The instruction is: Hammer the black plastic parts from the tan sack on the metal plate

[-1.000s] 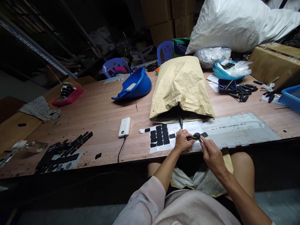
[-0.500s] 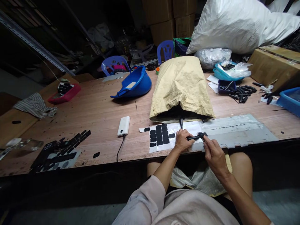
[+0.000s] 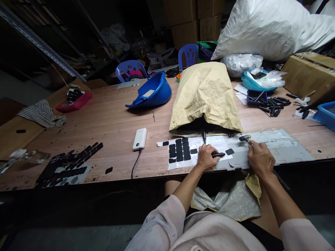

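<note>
My left hand (image 3: 206,157) is closed around a slim black pen-like rod (image 3: 218,154), which points right over a white sheet (image 3: 200,161). Black rounded patches (image 3: 179,150) lie in rows on that sheet, left of the hand. Gripped in my right hand (image 3: 261,158) is a small hammer (image 3: 245,138), its head raised over a grey board (image 3: 284,152) and its dark handle passing out behind the hand. Between the hands lies a single black patch (image 3: 229,152). Behind them a yellow paper sack (image 3: 206,94) lies with its dark mouth facing me; another black rod (image 3: 204,137) pokes out.
A white power bank (image 3: 140,138) with a cable lies left of the sheet. Further off are a blue basin (image 3: 157,91) and a red tray (image 3: 74,102). Loose black rods (image 3: 276,104) lie near a cardboard box (image 3: 310,75) at right. The table's front edge runs below my wrists.
My right hand has moved right with the hammer, away from the black rod. A black patch between the hands now shows more fully. The left hand stays about where it was.
</note>
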The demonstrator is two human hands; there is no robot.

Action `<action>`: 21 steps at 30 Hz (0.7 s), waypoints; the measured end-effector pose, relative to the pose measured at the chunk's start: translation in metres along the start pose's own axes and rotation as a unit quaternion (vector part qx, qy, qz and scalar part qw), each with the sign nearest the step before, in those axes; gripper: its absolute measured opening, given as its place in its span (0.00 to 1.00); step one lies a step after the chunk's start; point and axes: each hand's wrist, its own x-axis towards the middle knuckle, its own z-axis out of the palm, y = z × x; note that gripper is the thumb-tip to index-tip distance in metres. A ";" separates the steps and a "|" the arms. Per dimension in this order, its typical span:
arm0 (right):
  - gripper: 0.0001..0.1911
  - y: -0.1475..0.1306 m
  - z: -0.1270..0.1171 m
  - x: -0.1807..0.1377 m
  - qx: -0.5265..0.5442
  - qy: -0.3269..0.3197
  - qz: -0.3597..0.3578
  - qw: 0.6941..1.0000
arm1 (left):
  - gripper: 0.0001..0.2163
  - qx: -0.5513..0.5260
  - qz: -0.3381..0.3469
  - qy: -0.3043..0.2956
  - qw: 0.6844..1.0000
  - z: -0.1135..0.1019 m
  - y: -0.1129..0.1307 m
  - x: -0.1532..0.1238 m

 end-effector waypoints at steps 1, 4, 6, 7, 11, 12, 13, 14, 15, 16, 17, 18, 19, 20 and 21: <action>0.17 0.004 0.005 0.007 -0.021 -0.009 0.000 1.000 | 0.09 0.000 0.002 -0.002 1.000 -0.001 0.001 0.000; 0.18 0.008 0.018 0.019 -0.060 -0.020 -0.004 0.998 | 0.08 0.002 0.004 -0.005 1.000 -0.001 0.001 -0.001; 0.19 0.005 0.023 0.022 -0.076 -0.015 -0.002 0.997 | 0.08 0.006 0.005 -0.005 1.000 0.000 -0.001 -0.002; 0.19 0.002 0.025 0.022 -0.082 -0.011 -0.002 0.997 | 0.08 0.008 0.006 -0.005 1.000 0.001 -0.002 -0.002; 0.20 -0.007 0.024 0.022 -0.101 -0.008 0.000 0.995 | 0.07 0.008 0.013 -0.004 1.000 0.003 -0.006 0.002; 0.21 -0.008 0.023 0.022 -0.103 -0.011 0.001 0.995 | 0.07 0.006 0.013 -0.002 1.000 0.002 -0.006 0.003; 0.21 -0.009 0.022 0.022 -0.105 -0.015 0.002 0.994 | 0.06 0.003 0.014 0.001 1.000 0.001 -0.005 0.003; 0.21 -0.010 0.020 0.021 -0.106 -0.019 0.003 0.994 | 0.06 -0.004 0.018 0.005 1.000 -0.001 -0.004 0.001; 0.21 -0.011 0.019 0.021 -0.106 -0.023 0.004 0.994 | 0.06 -0.014 0.028 0.007 0.999 -0.002 -0.002 -0.003; 0.20 -0.011 0.018 0.021 -0.105 -0.027 0.004 0.994 | 0.05 -0.030 0.046 0.008 0.998 -0.003 0.000 -0.011; 0.20 -0.011 0.018 0.021 -0.105 -0.030 0.005 0.994 | 0.05 -0.049 0.070 0.004 0.996 -0.003 0.002 -0.021; 0.20 -0.011 0.017 0.021 -0.104 -0.033 0.005 0.994 | 0.06 -0.074 0.099 -0.008 0.992 -0.002 0.004 -0.034; 0.20 -0.011 0.018 0.021 -0.104 -0.035 0.006 0.994 | 0.08 -0.099 0.127 -0.031 0.986 0.001 0.005 -0.049; 0.21 -0.011 0.018 0.021 -0.103 -0.035 0.006 0.994 | 0.10 -0.122 0.149 -0.068 0.979 0.007 0.005 -0.066; 0.21 -0.010 0.019 0.020 -0.101 -0.033 0.006 0.994 | 0.11 -0.141 0.157 -0.112 0.971 0.014 0.004 -0.082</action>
